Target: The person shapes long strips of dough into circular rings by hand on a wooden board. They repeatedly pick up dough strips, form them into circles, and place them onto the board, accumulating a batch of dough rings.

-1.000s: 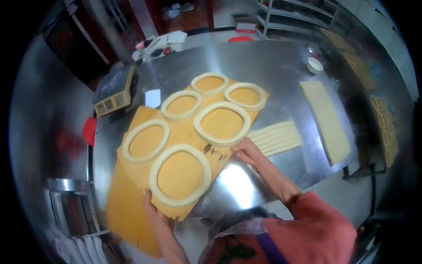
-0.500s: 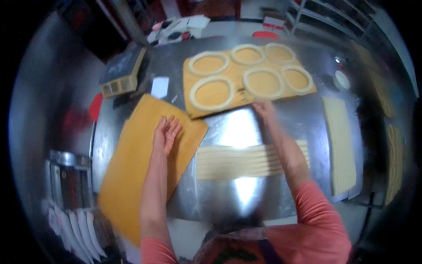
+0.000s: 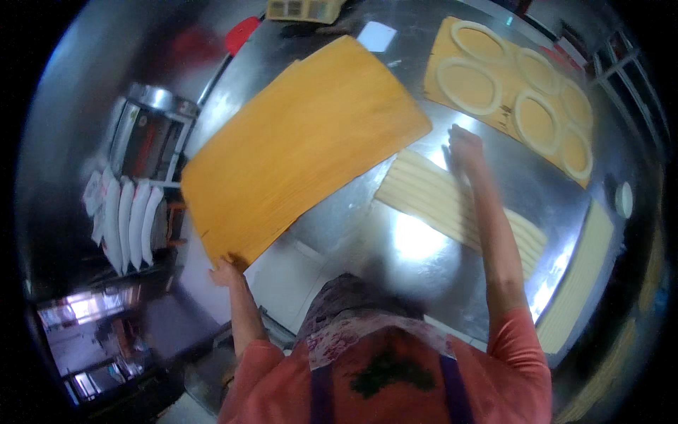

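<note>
Glossy metal table (image 3: 346, 212), wooden board (image 3: 304, 141)

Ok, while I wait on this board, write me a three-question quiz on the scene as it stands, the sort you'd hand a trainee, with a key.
1. Count: how many dough rings lie on the far board?

2. Multiple choice: what is the left hand holding?
A) the white bowl
B) a near corner of the bare wooden board
C) the grooved dough sheet

3. True or false: both hands have a grip on the bare wooden board.

Key:
1. Six.
2. B.
3. False; the right hand is apart from it, off to its right.
</note>
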The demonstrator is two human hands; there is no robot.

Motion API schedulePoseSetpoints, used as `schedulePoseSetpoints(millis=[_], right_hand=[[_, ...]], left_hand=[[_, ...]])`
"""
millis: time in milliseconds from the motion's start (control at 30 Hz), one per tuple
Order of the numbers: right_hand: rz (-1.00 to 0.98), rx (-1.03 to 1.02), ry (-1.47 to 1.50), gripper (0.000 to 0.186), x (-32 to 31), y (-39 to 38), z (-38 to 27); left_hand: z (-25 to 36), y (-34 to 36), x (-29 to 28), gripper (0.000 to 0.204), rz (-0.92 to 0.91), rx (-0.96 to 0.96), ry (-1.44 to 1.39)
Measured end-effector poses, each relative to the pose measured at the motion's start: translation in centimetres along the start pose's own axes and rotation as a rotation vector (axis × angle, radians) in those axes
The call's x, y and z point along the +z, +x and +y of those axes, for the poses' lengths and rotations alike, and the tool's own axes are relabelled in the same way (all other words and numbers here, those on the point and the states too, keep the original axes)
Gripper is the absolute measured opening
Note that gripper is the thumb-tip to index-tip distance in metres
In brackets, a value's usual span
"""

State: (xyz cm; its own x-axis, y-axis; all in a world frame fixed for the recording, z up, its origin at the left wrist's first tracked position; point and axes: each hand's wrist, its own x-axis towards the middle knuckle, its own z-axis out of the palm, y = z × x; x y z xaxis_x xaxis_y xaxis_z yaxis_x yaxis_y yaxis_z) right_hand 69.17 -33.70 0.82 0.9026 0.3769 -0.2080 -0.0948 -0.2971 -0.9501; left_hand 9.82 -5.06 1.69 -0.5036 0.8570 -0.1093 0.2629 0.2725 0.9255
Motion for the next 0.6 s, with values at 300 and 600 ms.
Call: schedulePoseSetpoints(millis=[300,600], right_hand=[[-0.038,-0.040,-0.392,0.030,7.9,0.5,-1.8],[-0.062,-0.082,0.034,0.022,12.1,-5.6,-6.1]], left_hand=[[-10.4,9.4,-8.1,0.032,-0.144,-0.562,-0.589],[-13.4,19.6,-11.5,0.039,-0.142,-0.584,-0.507]])
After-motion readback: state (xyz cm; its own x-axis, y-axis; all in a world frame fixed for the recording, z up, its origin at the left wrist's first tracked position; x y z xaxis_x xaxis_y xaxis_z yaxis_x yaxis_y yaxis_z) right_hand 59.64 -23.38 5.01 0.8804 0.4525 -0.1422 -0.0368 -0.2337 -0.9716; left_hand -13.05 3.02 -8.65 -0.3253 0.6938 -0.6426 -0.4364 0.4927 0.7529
